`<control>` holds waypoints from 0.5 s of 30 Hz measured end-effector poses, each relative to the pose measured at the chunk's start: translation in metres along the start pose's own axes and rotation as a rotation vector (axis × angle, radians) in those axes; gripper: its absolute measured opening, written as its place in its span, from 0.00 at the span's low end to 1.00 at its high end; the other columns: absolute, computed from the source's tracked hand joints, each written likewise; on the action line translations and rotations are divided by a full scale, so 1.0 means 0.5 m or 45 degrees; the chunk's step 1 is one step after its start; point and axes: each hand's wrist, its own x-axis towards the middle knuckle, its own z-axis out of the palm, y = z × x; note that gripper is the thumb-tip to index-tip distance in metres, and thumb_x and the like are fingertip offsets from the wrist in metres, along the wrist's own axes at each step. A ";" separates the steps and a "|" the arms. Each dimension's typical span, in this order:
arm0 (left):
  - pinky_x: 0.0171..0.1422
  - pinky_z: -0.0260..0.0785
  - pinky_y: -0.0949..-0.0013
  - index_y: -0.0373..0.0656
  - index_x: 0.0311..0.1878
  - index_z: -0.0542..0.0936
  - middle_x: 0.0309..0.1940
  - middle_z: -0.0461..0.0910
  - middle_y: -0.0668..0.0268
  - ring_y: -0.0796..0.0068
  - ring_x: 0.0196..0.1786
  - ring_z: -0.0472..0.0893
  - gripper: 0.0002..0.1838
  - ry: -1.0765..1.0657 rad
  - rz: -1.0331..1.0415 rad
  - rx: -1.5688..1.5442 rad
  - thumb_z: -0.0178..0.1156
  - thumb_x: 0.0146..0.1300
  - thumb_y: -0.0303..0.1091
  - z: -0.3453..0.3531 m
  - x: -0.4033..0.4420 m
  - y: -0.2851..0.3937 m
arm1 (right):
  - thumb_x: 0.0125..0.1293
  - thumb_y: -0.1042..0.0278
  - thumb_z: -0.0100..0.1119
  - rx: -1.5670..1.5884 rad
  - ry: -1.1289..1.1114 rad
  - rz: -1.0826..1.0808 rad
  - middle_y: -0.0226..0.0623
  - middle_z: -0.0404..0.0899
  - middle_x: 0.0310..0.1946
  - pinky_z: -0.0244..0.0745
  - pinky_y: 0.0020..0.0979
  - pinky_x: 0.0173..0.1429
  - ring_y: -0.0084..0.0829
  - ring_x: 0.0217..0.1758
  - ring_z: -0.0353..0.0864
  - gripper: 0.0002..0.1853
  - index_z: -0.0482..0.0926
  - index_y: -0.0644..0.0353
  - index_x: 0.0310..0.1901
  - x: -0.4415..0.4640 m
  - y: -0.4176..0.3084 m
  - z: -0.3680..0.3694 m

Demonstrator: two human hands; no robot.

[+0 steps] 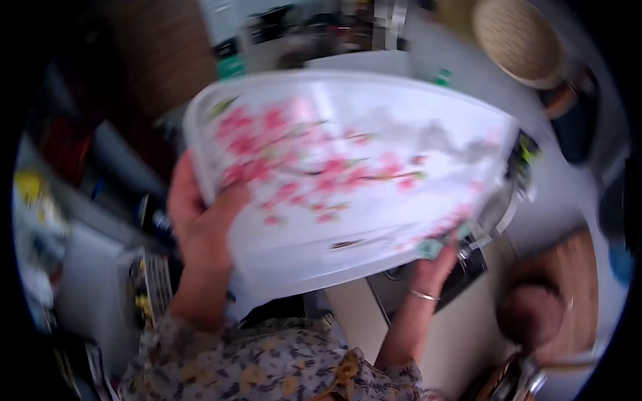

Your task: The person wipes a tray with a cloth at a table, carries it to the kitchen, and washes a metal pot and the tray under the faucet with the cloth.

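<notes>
A large white tray (388, 207) with pink blossoms printed on it is held up before me, tilted. My left hand (207, 214) grips its left edge, the thumb lying over the printed face. At the lower right edge my right hand (438, 260) has hold of the tray, with a small pale green item (429, 248), perhaps a cloth or sponge, pressed against the rim. A bracelet circles my right wrist. Motion blurs the fingers of both hands, and part of the left ones are hidden behind the tray.
A round woven basket (518, 41) is at the top right. Below it to the right lies a wooden board (580, 294) with a round brown object (531, 315). A wire basket (158, 284) stands at the left. A dark stove-like surface (394, 294) shows under the tray.
</notes>
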 end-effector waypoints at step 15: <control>0.67 0.64 0.52 0.37 0.69 0.56 0.63 0.66 0.46 0.50 0.62 0.71 0.38 0.301 0.255 -0.544 0.59 0.54 0.29 -0.349 0.251 -0.055 | 0.68 0.66 0.52 -0.389 -0.438 0.097 0.32 0.74 0.44 0.71 0.28 0.54 0.24 0.47 0.74 0.21 0.68 0.62 0.60 -0.209 0.313 0.553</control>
